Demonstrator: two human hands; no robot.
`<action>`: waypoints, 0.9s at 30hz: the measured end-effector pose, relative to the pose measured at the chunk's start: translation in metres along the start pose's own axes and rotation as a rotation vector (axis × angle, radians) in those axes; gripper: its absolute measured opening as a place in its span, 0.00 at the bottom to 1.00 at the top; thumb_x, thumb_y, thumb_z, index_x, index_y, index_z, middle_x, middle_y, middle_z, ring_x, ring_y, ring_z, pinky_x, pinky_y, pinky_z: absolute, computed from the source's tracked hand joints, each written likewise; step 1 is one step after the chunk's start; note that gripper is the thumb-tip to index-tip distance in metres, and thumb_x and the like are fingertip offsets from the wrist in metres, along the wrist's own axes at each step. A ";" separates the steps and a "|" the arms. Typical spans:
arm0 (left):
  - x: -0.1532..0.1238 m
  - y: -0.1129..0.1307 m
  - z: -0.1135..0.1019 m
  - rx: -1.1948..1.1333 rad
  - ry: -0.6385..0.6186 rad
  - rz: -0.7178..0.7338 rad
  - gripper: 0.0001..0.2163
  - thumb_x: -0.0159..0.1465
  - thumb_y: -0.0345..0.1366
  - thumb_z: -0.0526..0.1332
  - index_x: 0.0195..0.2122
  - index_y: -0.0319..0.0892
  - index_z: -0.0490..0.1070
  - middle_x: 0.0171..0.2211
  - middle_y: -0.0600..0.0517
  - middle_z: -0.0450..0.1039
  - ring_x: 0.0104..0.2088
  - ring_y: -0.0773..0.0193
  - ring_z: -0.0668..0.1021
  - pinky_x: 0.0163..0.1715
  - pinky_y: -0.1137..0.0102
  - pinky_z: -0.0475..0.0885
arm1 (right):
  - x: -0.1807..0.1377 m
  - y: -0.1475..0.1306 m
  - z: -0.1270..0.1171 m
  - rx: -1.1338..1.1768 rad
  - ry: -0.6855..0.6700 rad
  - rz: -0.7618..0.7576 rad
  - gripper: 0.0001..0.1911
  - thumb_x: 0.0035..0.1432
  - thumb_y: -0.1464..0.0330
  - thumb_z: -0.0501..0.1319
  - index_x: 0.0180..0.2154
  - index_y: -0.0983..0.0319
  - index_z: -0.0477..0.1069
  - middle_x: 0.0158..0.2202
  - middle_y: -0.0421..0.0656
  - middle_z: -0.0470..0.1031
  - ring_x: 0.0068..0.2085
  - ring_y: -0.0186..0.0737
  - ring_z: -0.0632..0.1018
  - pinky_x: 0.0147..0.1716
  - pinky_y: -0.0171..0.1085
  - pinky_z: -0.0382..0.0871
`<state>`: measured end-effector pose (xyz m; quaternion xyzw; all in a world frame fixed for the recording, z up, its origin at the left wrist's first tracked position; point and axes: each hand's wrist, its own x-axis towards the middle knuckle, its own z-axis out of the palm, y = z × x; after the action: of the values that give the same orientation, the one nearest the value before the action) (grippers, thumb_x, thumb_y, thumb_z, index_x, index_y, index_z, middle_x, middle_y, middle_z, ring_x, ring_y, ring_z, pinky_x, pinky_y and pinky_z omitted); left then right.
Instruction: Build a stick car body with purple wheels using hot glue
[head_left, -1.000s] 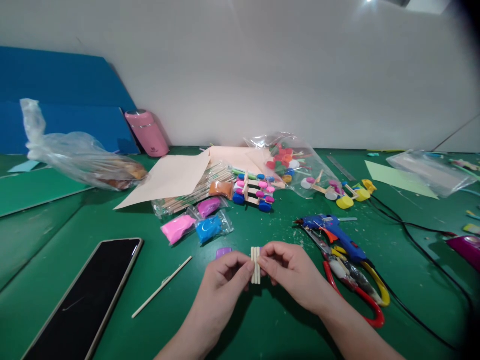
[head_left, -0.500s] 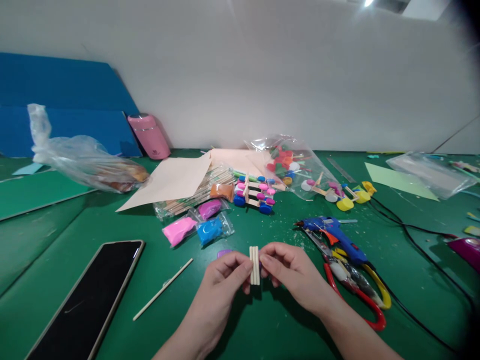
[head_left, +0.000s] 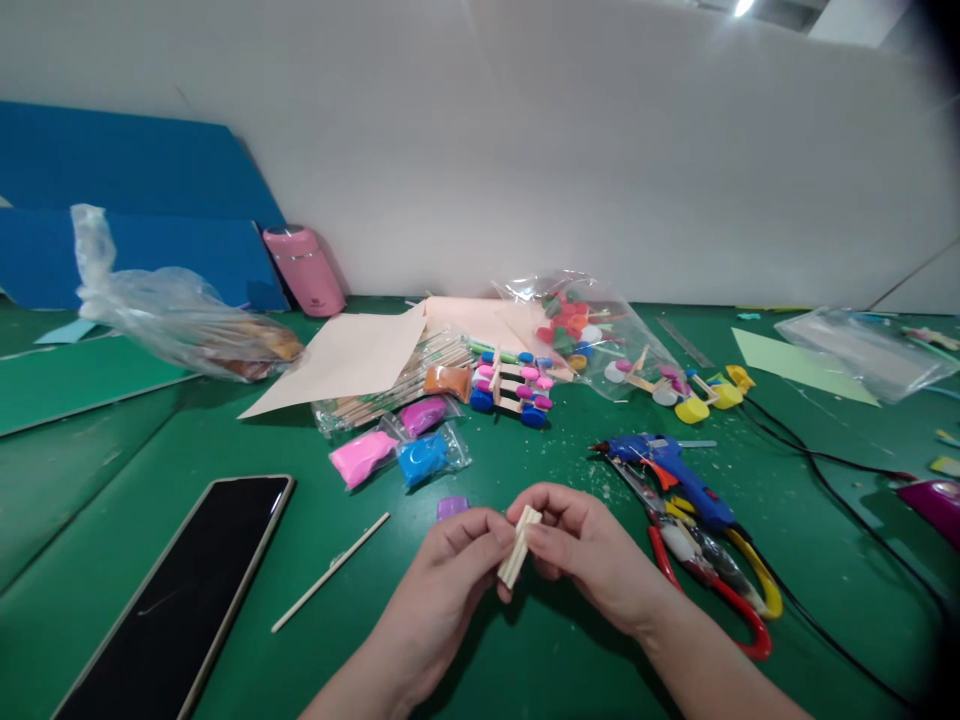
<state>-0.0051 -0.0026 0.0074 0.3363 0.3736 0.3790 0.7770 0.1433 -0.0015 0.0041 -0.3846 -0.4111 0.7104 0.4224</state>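
A small bundle of short wooden sticks, laid side by side, is held above the table and tilts to the right at its top. My left hand pinches its lower left side between thumb and fingers. On its upper right side, my right hand is closed with the thumb against the sticks. Just behind my left fingers stands a purple cap, partly hidden. A single long wooden stick lies on the table left of my left hand.
Right of my hands lie a blue glue gun with a cord and red-handled pliers. A phone lies at left. Behind are clay packets, small wheeled models, a bag of caps and a pink flask.
The bundle has gone from upright to slanted, its top leaning right. My right thumb has shifted onto the face of the sticks. More of the purple cap shows.
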 end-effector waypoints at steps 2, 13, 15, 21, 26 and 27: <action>-0.001 0.002 0.001 0.159 0.054 0.094 0.07 0.57 0.35 0.59 0.26 0.38 0.72 0.22 0.52 0.71 0.23 0.69 0.68 0.23 0.75 0.63 | 0.001 0.001 -0.001 0.031 0.047 -0.045 0.11 0.49 0.64 0.65 0.33 0.64 0.70 0.22 0.36 0.66 0.20 0.26 0.61 0.19 0.28 0.52; -0.004 -0.005 -0.001 0.975 0.299 0.738 0.10 0.53 0.28 0.60 0.36 0.43 0.73 0.26 0.52 0.76 0.26 0.64 0.75 0.26 0.74 0.68 | -0.002 0.007 -0.002 0.095 0.093 -0.157 0.10 0.49 0.65 0.65 0.34 0.62 0.70 0.24 0.36 0.66 0.22 0.26 0.64 0.21 0.26 0.58; -0.005 -0.003 -0.001 1.004 0.304 0.780 0.09 0.53 0.28 0.60 0.35 0.42 0.73 0.26 0.51 0.76 0.26 0.64 0.76 0.25 0.74 0.69 | -0.002 0.006 -0.001 0.072 0.081 -0.174 0.10 0.50 0.65 0.64 0.34 0.61 0.70 0.24 0.36 0.66 0.22 0.26 0.64 0.21 0.26 0.59; -0.008 0.000 0.002 1.003 0.324 0.757 0.09 0.52 0.28 0.61 0.35 0.44 0.75 0.27 0.51 0.77 0.27 0.62 0.77 0.26 0.73 0.70 | -0.004 0.000 0.001 -0.003 0.085 -0.241 0.09 0.48 0.67 0.66 0.33 0.60 0.70 0.24 0.36 0.67 0.24 0.27 0.65 0.22 0.26 0.60; -0.010 -0.001 0.002 0.976 0.314 0.748 0.09 0.52 0.28 0.61 0.35 0.44 0.74 0.28 0.51 0.77 0.27 0.63 0.77 0.26 0.74 0.70 | -0.005 -0.001 0.001 -0.008 0.090 -0.245 0.09 0.47 0.66 0.66 0.32 0.60 0.70 0.24 0.36 0.66 0.24 0.28 0.66 0.23 0.28 0.60; -0.010 -0.001 0.002 0.972 0.311 0.750 0.09 0.52 0.28 0.61 0.35 0.44 0.74 0.28 0.51 0.77 0.27 0.63 0.76 0.26 0.74 0.70 | -0.005 -0.001 0.001 -0.011 0.093 -0.245 0.09 0.47 0.66 0.66 0.32 0.60 0.70 0.24 0.36 0.66 0.24 0.29 0.65 0.24 0.28 0.60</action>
<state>-0.0075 -0.0116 0.0104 0.6997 0.4683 0.4571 0.2866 0.1442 -0.0063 0.0060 -0.3664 -0.4387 0.6326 0.5226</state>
